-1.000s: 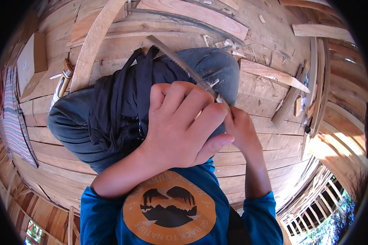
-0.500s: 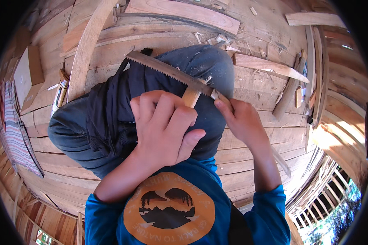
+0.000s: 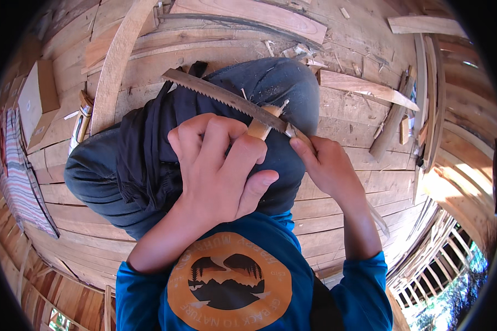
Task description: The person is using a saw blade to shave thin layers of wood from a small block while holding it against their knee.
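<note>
The plank floor [image 3: 149, 231] is carrying the whole work area: the person is sitting on it with the legs in dark trousers [image 3: 121, 160] folded, and loose boards and offcuts, among them a long curved board [image 3: 116, 60], are lying around. A flat cardboard box [image 3: 36, 99] is lying at the person's left, well apart from the hands.

The left hand [image 3: 218, 165] is resting over the knee, its fingers [image 3: 207, 138] curled shut around a short pale wooden piece [image 3: 258, 128], of which only the top end is showing. The right hand [image 3: 328, 165] is gripping the handle end of a hand saw [image 3: 226, 99]; those fingers are closed on it. The toothed blade is lying across the top of the wooden piece, touching it.

Judged from this view, the cut is under way but not complete: the piece is standing in one part under the blade, and the depth of the kerf cannot be told.
</note>
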